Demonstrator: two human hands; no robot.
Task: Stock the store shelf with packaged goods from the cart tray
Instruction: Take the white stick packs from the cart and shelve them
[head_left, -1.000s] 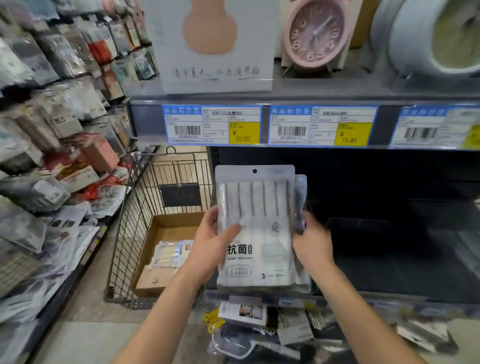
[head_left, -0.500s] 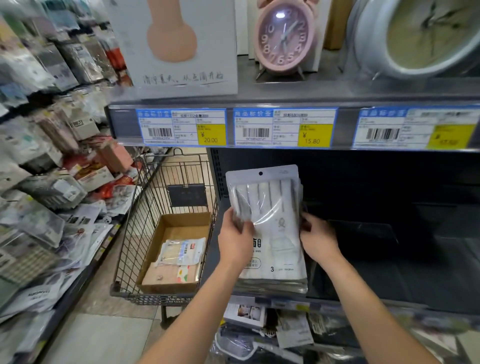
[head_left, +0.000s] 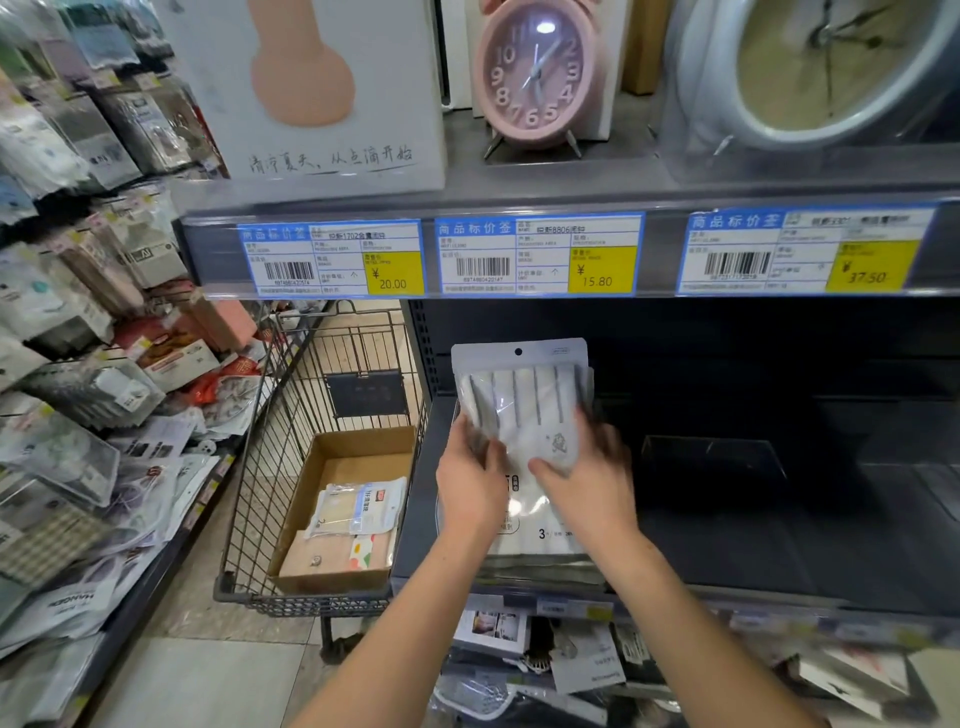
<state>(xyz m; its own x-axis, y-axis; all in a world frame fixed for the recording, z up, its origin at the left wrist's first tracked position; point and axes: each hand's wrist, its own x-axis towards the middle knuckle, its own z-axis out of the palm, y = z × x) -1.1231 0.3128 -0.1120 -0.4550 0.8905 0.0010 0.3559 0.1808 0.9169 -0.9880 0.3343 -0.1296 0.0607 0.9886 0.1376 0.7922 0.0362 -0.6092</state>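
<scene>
A stack of white sock packs stands upright at the left end of the dark shelf. My left hand grips the stack's left edge. My right hand lies flat on the front pack with its fingers spread. To the left, the wire cart holds a cardboard tray with a few flat packs in it.
The shelf above carries a white box, a pink alarm clock and a large pale clock, with price labels along its edge. Hanging packaged goods fill the left aisle wall. A clear divider stands right of the stack.
The stack has gone a little deeper onto the shelf. My right hand moved from the stack's right side onto its front. My view has drawn closer.
</scene>
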